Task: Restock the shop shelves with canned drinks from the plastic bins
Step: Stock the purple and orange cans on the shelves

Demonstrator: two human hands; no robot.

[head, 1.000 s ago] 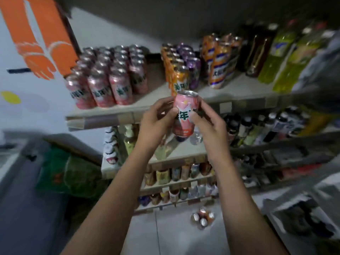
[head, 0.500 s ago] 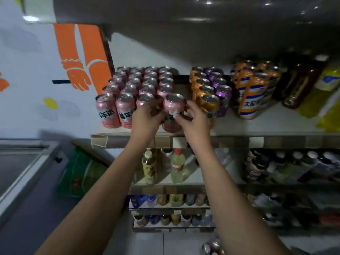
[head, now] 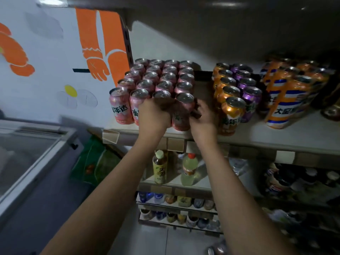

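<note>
**Left hand (head: 154, 117) and right hand (head: 204, 120) clasp a pink can (head: 180, 120) at the shelf front**

Both hands reach up from the lower middle of the frame and close on the pink can from either side. The left hand's fingers curl round its left flank, and the right hand's fingers press its right flank. The fingertips are smeared by motion blur, so exactly how they lie cannot be told. The pink can stands upright on the top shelf (head: 257, 138), near its front edge, in the centre of the frame.

It stands at the front right corner of a block of matching pink cans (head: 158, 78) that runs back in rows toward the wall. The left hand hides most of the front can beside it.

Right of the hands stand a row of orange cans (head: 229, 109) and a row of purple cans (head: 250, 101). Further right are tall orange-and-blue cans (head: 287, 105).

Under the top shelf, between the forearms, a yellow-labelled bottle (head: 160, 169) and a pale bottle with a red cap (head: 189, 171) stand side by side. Small cans fill the lower shelves beneath them.

At the left edge is a glass-topped freezer (head: 33, 159). An orange mural (head: 103, 43) covers the wall in the upper left.
</note>
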